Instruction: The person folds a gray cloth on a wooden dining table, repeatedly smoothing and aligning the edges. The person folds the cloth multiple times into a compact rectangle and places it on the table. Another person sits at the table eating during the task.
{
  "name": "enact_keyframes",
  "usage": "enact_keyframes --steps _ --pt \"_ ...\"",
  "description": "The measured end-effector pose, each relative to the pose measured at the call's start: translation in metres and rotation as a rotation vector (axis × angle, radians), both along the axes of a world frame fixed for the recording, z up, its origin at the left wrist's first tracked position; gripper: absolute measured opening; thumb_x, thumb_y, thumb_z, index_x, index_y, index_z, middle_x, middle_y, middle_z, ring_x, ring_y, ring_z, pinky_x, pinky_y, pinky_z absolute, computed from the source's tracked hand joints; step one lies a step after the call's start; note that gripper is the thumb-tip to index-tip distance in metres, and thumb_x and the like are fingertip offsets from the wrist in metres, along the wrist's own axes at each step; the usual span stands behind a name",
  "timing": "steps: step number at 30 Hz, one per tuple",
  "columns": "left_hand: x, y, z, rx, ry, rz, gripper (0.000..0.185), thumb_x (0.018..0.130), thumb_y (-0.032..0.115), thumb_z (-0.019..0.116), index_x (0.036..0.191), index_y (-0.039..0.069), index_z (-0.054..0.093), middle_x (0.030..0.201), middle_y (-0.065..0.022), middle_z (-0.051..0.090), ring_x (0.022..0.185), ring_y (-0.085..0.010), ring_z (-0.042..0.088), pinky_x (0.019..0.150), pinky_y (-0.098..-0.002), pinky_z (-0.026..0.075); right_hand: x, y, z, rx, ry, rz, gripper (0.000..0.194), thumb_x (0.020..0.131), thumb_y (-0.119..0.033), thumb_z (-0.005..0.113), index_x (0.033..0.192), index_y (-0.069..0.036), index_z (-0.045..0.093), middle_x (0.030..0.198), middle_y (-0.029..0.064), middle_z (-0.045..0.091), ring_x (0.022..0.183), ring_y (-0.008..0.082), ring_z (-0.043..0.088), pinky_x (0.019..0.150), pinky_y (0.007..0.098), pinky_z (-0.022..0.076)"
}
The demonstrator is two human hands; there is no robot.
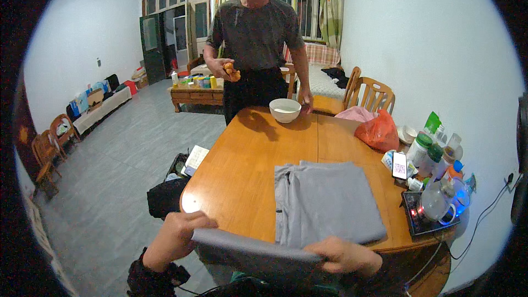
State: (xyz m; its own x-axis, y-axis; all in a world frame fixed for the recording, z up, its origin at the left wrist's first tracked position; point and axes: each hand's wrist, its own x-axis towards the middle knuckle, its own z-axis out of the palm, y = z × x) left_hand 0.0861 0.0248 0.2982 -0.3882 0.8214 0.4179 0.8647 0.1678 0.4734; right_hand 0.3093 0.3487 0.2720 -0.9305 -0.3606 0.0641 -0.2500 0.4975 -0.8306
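Observation:
A grey cloth point(255, 245) is stretched between my hands at the near edge of the wooden table point(247, 165). My left hand point(181, 231) grips its left end, and my right hand point(340, 253) grips the other end. Beyond my right hand, a folded grey cloth point(330, 202) lies flat on the table. Whether the two cloths are joined cannot be told. The lower part of the held cloth hangs below the table edge, partly out of sight.
Across the table stands a person point(255, 37) holding orange-brown food, beside a white bowl point(284, 110). A red plastic bag point(380, 132), several bottles, a phone point(399, 166) and a glass kettle point(434, 204) on a lit electric hob point(429, 225) line the right side.

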Motion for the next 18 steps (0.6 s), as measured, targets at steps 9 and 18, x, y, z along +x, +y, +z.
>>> enact_keyframes --steps 9,18 --pt "-0.04 0.137 0.03 0.489 0.081 -0.06 0.035 0.082 -0.008 0.067 0.115 0.004 0.071 0.115 -0.0184 0.074 0.108 -0.0353 0.072 0.09 -0.0378 0.057 -0.056 0.076 0.083 0.593 1.039 -0.76 0.026 0.079 -0.003 0.066 0.104 -0.006 0.073 0.098 0.0144 0.074 0.092 0.0366 0.071 0.081 0.0422 0.056" --pt "-0.029 0.215 -0.136 0.308 -0.026 -0.394 0.052 0.082 -0.01 0.06 0.129 0.009 0.066 0.145 -0.0187 0.057 0.124 -0.0394 0.062 0.098 -0.0444 0.055 0.018 0.14 -0.042 0.82 0.905 -0.723 0.041 0.06 0.008 0.057 0.095 -0.005 0.073 0.099 0.0155 0.073 0.095 0.0365 0.069 0.086 0.046 0.053"
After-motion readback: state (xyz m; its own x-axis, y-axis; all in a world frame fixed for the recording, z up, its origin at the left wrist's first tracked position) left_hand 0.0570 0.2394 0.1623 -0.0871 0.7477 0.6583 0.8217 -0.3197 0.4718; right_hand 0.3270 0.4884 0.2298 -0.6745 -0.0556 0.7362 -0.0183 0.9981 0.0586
